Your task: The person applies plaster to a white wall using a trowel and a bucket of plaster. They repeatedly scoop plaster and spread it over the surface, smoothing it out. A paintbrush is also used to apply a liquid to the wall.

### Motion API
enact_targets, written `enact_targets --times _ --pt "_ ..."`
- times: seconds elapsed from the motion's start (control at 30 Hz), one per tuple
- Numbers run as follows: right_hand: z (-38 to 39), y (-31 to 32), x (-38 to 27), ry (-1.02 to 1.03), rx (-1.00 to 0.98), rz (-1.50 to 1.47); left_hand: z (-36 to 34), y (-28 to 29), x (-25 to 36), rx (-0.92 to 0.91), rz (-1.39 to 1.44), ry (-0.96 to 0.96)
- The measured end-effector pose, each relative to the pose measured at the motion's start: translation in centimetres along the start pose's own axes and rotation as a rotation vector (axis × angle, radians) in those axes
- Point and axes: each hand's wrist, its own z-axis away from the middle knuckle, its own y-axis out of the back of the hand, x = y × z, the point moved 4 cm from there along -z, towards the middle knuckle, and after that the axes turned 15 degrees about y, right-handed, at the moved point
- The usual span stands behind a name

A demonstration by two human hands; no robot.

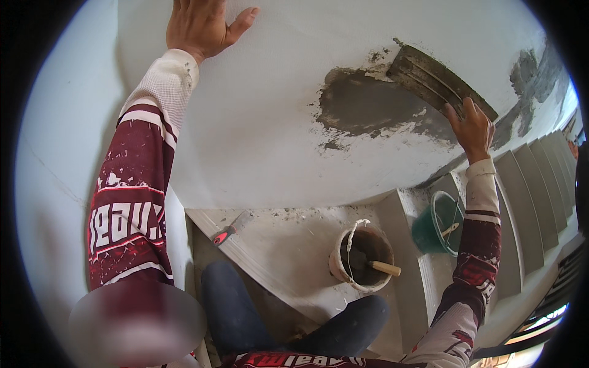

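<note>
"Grey-smeared metal, a long rectangular trowel: how do I read it from here?"

"Upper right of the frame, against the white wall, long axis sloping from upper left to lower right. The right hand is nearer, fingers wrapped around its lower-right end. The dark grey, ragged-edged mortar patch lies left of that hand, along the blade's underside; whether they touch, I can't tell."

"And the left hand?"

"Upper left, thumb spread, well apart from the trowel. I can't see its fingertips."

"What crowds me?"

"Pale steps at right; a green plastic bucket just beside the right sleeve. Lower centre, a mortar-crusted bucket holding a wooden-handled tool; left of it, a red-and-black-handled scraper."
</note>
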Motion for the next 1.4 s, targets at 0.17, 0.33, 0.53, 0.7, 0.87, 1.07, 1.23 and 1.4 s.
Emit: enact_targets --times 0.17,0.33,0.53,0.7,0.87,1.07,1.23,1.4 --pt "-4.1 -0.8 -8.9 0.140 0.099 -0.156 0.7 -0.3 -0.2 -0.007 -0.067 0.000" --pt "-1.7 -1.8 -5.5 0.113 0.135 -0.117 0.2 0.2 0.1 -0.001 -0.039 0.011" --pt "1.2 -2.6 -2.0 -0.014 0.143 -0.049 -0.6 1.3 0.0 0.073 -0.001 -0.028" --pt "-0.5 -2.0 -5.0 0.037 -0.004 -0.048 0.5 0.2 -0.2 0.024 0.007 -0.027" --pt "-0.2 -1.9 -3.3 0.014 0.138 -0.072 -0.7 1.3 -0.2 0.024 -0.008 -0.015" --pt "-3.1 -0.4 -13.7 0.159 0.228 -0.191 0.5 -0.7 0.5 0.020 0.022 -0.036" --pt "3.6 -2.9 -23.7 -0.133 0.246 -0.685 -0.1 -0.5 -0.2 0.131 0.038 -0.139" --pt "11.0 -2.6 -34.3 -0.794 0.317 -1.244 0.1 -0.2 1.1 0.098 -0.006 -0.095"
